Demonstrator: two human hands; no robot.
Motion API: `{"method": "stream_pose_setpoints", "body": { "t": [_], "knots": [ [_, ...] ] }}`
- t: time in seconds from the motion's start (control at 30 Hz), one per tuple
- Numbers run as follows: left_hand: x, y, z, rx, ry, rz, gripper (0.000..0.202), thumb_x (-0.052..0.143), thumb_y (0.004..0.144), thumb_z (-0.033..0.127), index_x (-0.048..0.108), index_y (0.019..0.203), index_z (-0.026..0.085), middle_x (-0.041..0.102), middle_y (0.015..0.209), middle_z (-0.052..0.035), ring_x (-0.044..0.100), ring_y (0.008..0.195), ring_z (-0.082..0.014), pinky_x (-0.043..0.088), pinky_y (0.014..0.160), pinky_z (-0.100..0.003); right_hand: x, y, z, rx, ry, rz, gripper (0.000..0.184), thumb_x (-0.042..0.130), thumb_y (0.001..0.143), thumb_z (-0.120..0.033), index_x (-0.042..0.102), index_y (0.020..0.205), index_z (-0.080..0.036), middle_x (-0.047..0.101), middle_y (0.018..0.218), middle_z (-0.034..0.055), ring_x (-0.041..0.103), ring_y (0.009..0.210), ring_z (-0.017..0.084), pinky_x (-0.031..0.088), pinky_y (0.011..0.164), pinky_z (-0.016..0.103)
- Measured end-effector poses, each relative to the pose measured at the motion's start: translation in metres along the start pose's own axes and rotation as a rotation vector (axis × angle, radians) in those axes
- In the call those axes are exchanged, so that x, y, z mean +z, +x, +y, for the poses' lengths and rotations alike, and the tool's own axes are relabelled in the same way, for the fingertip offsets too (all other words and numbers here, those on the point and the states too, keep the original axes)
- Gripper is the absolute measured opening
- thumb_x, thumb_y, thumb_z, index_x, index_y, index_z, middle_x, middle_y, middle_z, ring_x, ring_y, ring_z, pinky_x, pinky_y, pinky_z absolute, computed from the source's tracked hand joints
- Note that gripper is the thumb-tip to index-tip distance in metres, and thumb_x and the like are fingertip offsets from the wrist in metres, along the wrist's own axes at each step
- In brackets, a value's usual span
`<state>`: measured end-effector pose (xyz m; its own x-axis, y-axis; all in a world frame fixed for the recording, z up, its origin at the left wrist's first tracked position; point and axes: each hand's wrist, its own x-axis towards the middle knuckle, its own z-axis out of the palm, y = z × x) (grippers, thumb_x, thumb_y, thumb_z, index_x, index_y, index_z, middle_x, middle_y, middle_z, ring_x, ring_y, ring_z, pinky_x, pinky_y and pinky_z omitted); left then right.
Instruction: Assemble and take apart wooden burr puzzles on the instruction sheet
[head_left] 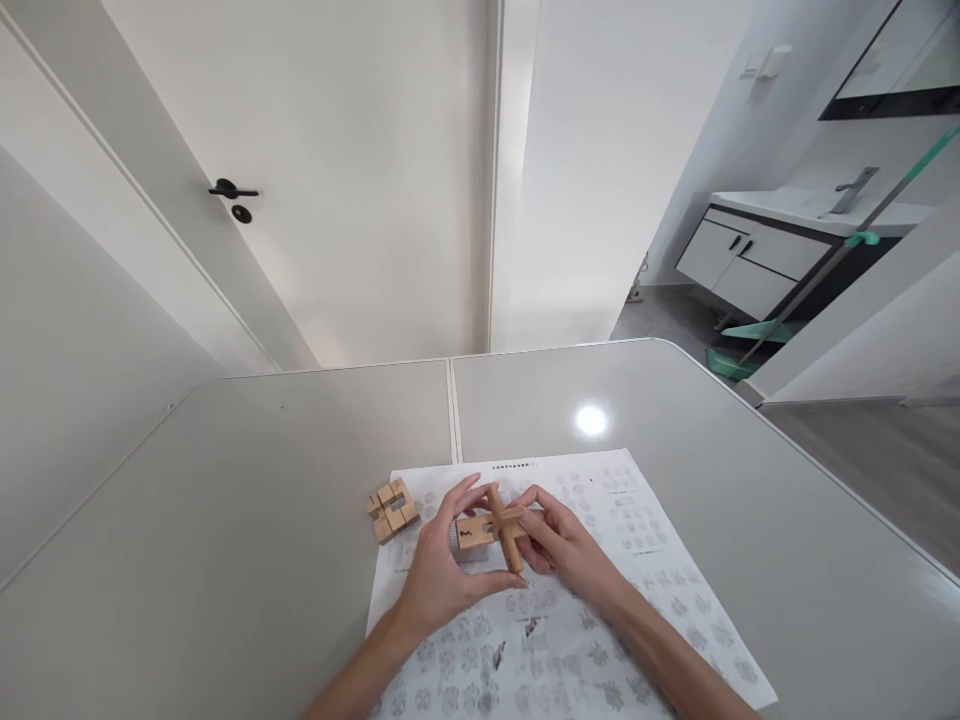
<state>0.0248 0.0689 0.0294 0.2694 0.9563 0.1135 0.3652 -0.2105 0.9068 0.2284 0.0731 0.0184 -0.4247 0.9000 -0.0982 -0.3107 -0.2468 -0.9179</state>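
Below the centre of the frame, a cross-shaped light-brown wooden assembly (504, 528) is held above a white printed paper sheet (637, 545). Its crossing bar is spanned by the widely curved left hand (436, 568), with fingertips at the upper end and the thumb at the lower. Its right end is pinched by the right hand (559, 545), whose thumb and fingers are nearly closed. To the left, a notched light-brown wooden block cluster (390, 520) is placed across the sheet's edge, partly on the grey flat-topped table (262, 520).
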Motion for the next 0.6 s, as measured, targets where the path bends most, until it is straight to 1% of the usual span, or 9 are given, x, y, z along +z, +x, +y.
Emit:
{"method": "stream_pose_setpoints", "body": {
  "t": [0.07,0.1,0.2,0.23,0.27,0.33,0.4,0.5,0.6],
  "knots": [
    [0.0011,0.0011,0.0005,-0.032,-0.067,0.0,0.103,0.096,0.064,0.049,0.039,0.149,0.036,0.062,0.144,-0.0105,0.064,0.125,-0.0329,0.051,0.107,-0.052,0.0003,0.0009,0.0005,0.012,0.097,-0.006,0.037,0.065,0.096,-0.059,0.052,0.094,-0.025,0.054,0.058,-0.0074,0.029,0.044,0.008,0.021,0.047,0.024],
    [0.0014,0.0019,0.0007,-0.038,-0.085,-0.004,0.094,0.093,0.068,0.05,0.043,0.146,0.034,0.065,0.14,-0.01,0.065,0.123,-0.032,0.051,0.106,-0.05,0.0005,0.0013,0.0005,0.023,0.151,-0.008,0.037,0.068,0.095,-0.058,0.052,0.094,-0.025,0.057,0.06,-0.0066,0.031,0.044,0.008,0.022,0.047,0.024],
    [0.0008,0.0043,0.0019,-0.004,-0.103,-0.031,0.051,0.079,0.084,0.054,0.059,0.123,0.027,0.074,0.116,-0.0072,0.068,0.111,-0.0287,0.053,0.1,-0.045,0.0009,0.0022,0.0002,0.073,0.291,-0.02,0.038,0.076,0.091,-0.053,0.051,0.097,-0.025,0.063,0.068,-0.0033,0.038,0.047,0.008,0.026,0.048,0.024],
    [0.0004,0.005,0.0025,0.016,-0.11,-0.037,0.042,0.075,0.087,0.054,0.062,0.116,0.026,0.074,0.109,-0.0064,0.069,0.107,-0.0275,0.053,0.098,-0.044,0.0008,0.0025,0.0002,0.086,0.323,-0.024,0.038,0.077,0.09,-0.051,0.051,0.098,-0.025,0.065,0.071,-0.002,0.04,0.048,0.009,0.027,0.048,0.024],
    [0.0,0.0056,0.0031,0.035,-0.121,-0.036,0.037,0.073,0.089,0.054,0.063,0.111,0.025,0.075,0.104,-0.0057,0.069,0.103,-0.0265,0.053,0.097,-0.042,0.0006,0.0027,0.0003,0.096,0.346,-0.031,0.037,0.078,0.09,-0.049,0.052,0.098,-0.024,0.066,0.073,-0.0008,0.042,0.05,0.009,0.028,0.049,0.024],
    [-0.0004,0.006,0.0039,0.048,-0.144,-0.011,0.034,0.074,0.089,0.051,0.064,0.107,0.025,0.074,0.099,-0.0046,0.069,0.098,-0.025,0.053,0.093,-0.039,-0.0002,0.0029,0.0012,0.102,0.369,-0.045,0.036,0.079,0.09,-0.047,0.053,0.097,-0.024,0.067,0.076,0.0002,0.043,0.051,0.009,0.03,0.05,0.024],
    [-0.0003,0.0055,0.0038,0.031,-0.157,0.023,0.03,0.076,0.087,0.047,0.064,0.101,0.024,0.073,0.094,-0.0032,0.068,0.092,-0.0231,0.054,0.087,-0.036,-0.001,0.0029,0.0024,0.101,0.372,-0.051,0.035,0.079,0.091,-0.047,0.053,0.098,-0.024,0.066,0.076,-0.0003,0.041,0.051,0.008,0.029,0.05,0.024],
    [0.0004,0.0037,0.0022,-0.011,-0.169,0.057,0.02,0.073,0.089,0.04,0.064,0.092,0.023,0.07,0.087,-0.0013,0.065,0.082,-0.0193,0.054,0.078,-0.032,-0.0014,0.0024,0.0037,0.088,0.355,-0.043,0.034,0.079,0.091,-0.047,0.055,0.098,-0.023,0.066,0.074,-0.001,0.039,0.05,0.008,0.026,0.049,0.024],
    [0.0009,0.002,0.0017,-0.033,-0.189,0.062,0.018,0.073,0.09,0.037,0.064,0.089,0.022,0.067,0.083,-0.0007,0.062,0.077,-0.0176,0.053,0.074,-0.03,-0.0003,0.0026,0.0031,0.076,0.333,0.001,0.036,0.08,0.09,-0.047,0.058,0.101,-0.022,0.064,0.069,-0.0019,0.037,0.049,0.007,0.026,0.049,0.023]
  ]
}}
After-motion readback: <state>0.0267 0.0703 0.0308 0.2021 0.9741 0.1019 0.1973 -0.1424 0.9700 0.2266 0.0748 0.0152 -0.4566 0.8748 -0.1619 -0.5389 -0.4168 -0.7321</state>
